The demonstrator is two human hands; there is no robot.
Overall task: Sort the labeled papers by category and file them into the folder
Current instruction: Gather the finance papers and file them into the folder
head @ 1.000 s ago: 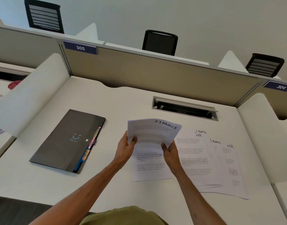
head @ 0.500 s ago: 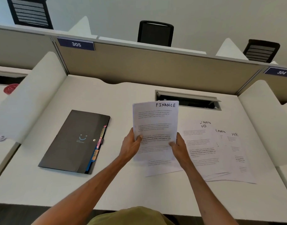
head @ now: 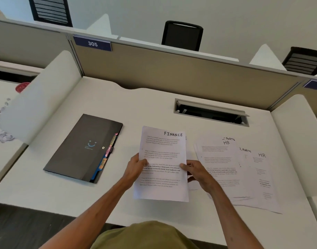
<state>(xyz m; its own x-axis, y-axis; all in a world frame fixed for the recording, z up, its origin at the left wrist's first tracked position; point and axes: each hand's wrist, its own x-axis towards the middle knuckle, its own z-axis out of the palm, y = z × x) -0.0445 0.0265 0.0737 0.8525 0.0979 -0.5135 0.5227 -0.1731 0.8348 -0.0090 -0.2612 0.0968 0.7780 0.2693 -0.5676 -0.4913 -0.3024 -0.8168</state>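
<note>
Head view: at the far left, on the neighbouring desk, a red object (head: 22,87) is partly hidden behind a white divider panel (head: 37,97). On the tan partition behind, a blue number plate (head: 92,44) reading 305 is fixed.

On the left part of the white desk (head: 154,105) a dark folder (head: 82,146) is laid flat and closed, turned at an angle, with a small smile mark on its cover. Coloured tabs (head: 107,157) are seen sticking out along its right edge.

Just right of the folder, and apart from it, the left hand (head: 134,168) is clamped on the left edge of a printed sheet headed FINANCE (head: 163,151). Its thumb is pressed on the front and the fingers are hidden behind the paper. The sheet is held upright before the person in the middle of the desk. Whether its lower edge touches the desk cannot be told. The right edge of the same sheet is pinched by the right hand (head: 197,173), with the thumb on the printed face and the fingers curled behind. A strip of white paper is seen behind that hand.

Beyond the sheet, a dark cable slot (head: 211,112) is set into the desk. To the right of the hands, loose papers (head: 224,168) are spread flat and overlapping. HR is handwritten on two of them, and partly covered words ending in PORTS are seen on others. Behind the partition a black chair (head: 182,35) is visible.
</note>
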